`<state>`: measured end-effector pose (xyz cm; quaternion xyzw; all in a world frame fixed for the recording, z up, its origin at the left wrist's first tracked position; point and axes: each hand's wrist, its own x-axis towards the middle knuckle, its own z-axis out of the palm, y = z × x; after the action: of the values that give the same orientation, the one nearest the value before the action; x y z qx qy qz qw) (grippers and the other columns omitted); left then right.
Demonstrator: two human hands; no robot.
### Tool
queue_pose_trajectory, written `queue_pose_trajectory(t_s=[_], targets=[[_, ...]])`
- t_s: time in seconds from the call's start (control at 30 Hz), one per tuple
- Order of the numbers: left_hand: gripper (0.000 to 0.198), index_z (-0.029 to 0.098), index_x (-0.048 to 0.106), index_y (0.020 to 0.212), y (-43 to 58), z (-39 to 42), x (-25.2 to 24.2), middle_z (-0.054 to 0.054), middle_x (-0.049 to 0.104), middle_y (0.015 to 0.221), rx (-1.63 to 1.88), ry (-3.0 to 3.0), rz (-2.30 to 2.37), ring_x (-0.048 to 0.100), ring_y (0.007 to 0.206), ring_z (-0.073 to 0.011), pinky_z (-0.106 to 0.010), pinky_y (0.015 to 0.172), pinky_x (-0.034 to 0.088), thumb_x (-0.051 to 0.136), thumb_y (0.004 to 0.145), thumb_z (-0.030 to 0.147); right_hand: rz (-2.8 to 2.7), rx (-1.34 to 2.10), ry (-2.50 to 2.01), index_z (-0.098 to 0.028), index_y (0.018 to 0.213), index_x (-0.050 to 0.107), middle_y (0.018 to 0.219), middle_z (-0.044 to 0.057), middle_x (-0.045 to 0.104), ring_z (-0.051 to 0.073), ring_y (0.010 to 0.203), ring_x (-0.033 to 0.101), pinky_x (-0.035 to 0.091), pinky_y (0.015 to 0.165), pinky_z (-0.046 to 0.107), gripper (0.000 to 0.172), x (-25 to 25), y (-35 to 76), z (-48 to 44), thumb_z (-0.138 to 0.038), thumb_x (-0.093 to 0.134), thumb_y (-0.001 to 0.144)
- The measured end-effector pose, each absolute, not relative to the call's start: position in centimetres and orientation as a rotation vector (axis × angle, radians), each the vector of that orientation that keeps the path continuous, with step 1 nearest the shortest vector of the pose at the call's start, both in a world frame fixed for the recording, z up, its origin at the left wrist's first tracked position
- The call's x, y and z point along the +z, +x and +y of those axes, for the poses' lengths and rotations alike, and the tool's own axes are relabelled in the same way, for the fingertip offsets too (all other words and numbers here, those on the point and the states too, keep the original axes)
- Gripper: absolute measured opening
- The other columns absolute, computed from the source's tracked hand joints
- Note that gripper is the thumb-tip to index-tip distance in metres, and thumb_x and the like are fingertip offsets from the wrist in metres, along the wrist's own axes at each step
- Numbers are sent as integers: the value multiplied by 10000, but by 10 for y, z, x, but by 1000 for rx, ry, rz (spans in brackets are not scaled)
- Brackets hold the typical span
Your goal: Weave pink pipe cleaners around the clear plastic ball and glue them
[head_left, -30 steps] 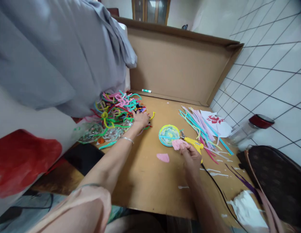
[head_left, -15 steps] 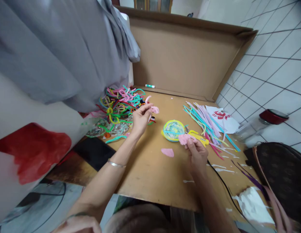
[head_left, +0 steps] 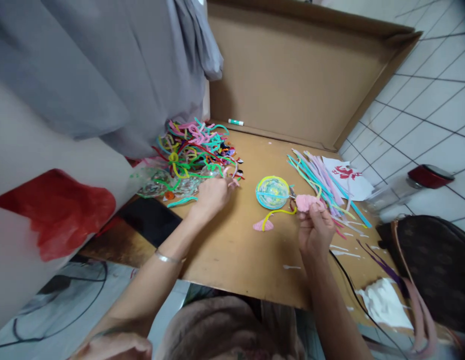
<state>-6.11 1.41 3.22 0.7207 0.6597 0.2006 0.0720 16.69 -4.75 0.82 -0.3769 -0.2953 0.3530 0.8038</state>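
My left hand [head_left: 214,196] is closed, with a curled pink pipe cleaner piece [head_left: 232,178] at its fingertips beside the pile. Between the thumb and fingers of my right hand [head_left: 317,223] is a flat pink piece of coiled pipe cleaner [head_left: 306,203]. Left of that hand lies a round disc [head_left: 273,192] in yellow, blue and green, with a blue strip across it. Below the disc, a yellow pipe cleaner [head_left: 280,212] crosses a small pink wedge-shaped piece [head_left: 261,226]. Scissors [head_left: 292,195], partly hidden, lie between the disc and my right hand.
A tangled heap of coloured pipe cleaners [head_left: 195,150] is at the left. Straight pipe cleaners [head_left: 318,175] lie at the right near a bottle [head_left: 408,185] and a dark bag [head_left: 431,270]. A black cable [head_left: 352,285] crosses the right side. Cardboard [head_left: 277,75] stands behind.
My left hand has moved down and nearer the table. My right hand has shifted slightly right and up with its pink piece. The yellow pipe cleaner now lies across the pink wedge.
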Motion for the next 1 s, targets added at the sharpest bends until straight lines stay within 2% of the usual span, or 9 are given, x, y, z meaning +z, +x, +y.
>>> queue_pose_trajectory(t_s=[0.1,0.23,0.37,0.47,0.53,0.63,0.73,0.83,1.0], targets=[[321,166,737,992,-37,-13,42,-165,732,1007,378,2329,1924,686,946,-310,-368,777,483,449,929,292,-603,731,-782,-155,682,634,652,-36,590,58,554,503,385,481,170,287,15,171,-49,-333,837,583],[366,160,725,969,11,-26,28,-163,738,955,247,2460,1580,701,887,-308,-364,736,488,481,914,427,-590,701,-760,-143,674,624,605,-46,578,43,513,488,379,466,159,286,18,175,-50,-319,832,589],[270,102,709,985,36,-23,2,-198,727,956,108,2462,1504,701,866,-311,-353,698,489,544,879,287,-564,693,-769,-142,717,646,638,-39,610,40,506,491,390,461,160,296,18,181,-49,-333,832,590],[232,168,709,942,22,-21,2,-121,726,986,178,2514,1399,689,869,-234,-296,715,476,510,909,284,-545,705,-775,-152,719,656,636,-46,607,43,513,497,405,467,165,279,19,184,-49,-323,832,585],[270,180,701,919,-2,-17,12,-90,717,945,458,2548,1259,668,836,-189,-267,719,464,450,947,275,-539,729,-778,-151,714,661,631,-47,600,47,518,504,406,467,169,274,21,185,-50,-315,832,577],[327,155,697,881,-43,-2,27,-104,692,864,796,2457,1593,641,818,-200,-287,740,458,417,965,301,-543,778,-765,-145,678,644,615,-45,586,53,517,502,399,457,175,273,24,184,-52,-311,834,571],[258,154,708,879,-74,16,24,-130,674,1037,566,2321,1926,644,844,-224,-307,731,464,495,921,294,-535,811,-762,-136,688,652,649,-32,604,61,548,521,393,452,170,301,24,182,-53,-303,855,541],[223,132,722,893,-85,24,5,-157,626,1150,416,2295,1878,646,810,-202,-304,740,471,547,886,271,-579,817,-789,-136,723,672,667,-25,613,56,521,504,368,431,175,286,22,183,-53,-303,847,569],[177,148,715,807,-83,35,-6,-95,665,899,836,2325,1570,611,814,-181,-286,773,472,548,860,171,-614,828,-800,-134,744,682,685,-15,611,64,525,505,385,433,187,283,18,185,-51,-310,842,592]])
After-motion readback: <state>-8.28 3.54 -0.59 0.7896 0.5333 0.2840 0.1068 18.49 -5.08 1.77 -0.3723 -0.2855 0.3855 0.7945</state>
